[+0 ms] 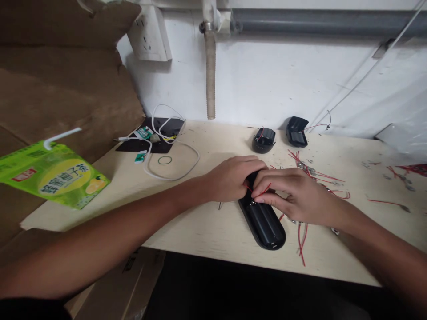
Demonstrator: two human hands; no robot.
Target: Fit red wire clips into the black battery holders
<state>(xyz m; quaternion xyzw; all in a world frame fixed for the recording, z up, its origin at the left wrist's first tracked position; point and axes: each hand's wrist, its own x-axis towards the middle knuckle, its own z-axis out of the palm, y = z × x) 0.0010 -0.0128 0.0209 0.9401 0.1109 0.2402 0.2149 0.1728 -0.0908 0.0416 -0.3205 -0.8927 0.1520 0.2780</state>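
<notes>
The left hand (233,178) is curled nearly closed over the far end of a black case (268,226), its fingertips mostly hidden. The case lies aslant on the table (187,226), its rounded near end towards the front edge. It looks like hard, smooth plastic, so it should feel stiff and fairly light, perhaps a little slippery; the outer side walls seem the best place to hold it, away from the small metal bit (252,202) near its middle. The right hand (293,193) has thumb and fingertips pinched together on a thin red wire (266,190) just above the case. The wire should be light and bendy, best taken lightly between fingertips, since a hard tug could strain any joint at its end. Farther right, loose wires (328,177) with metal ends lie scattered, likely just as soft and easily tangled.
</notes>
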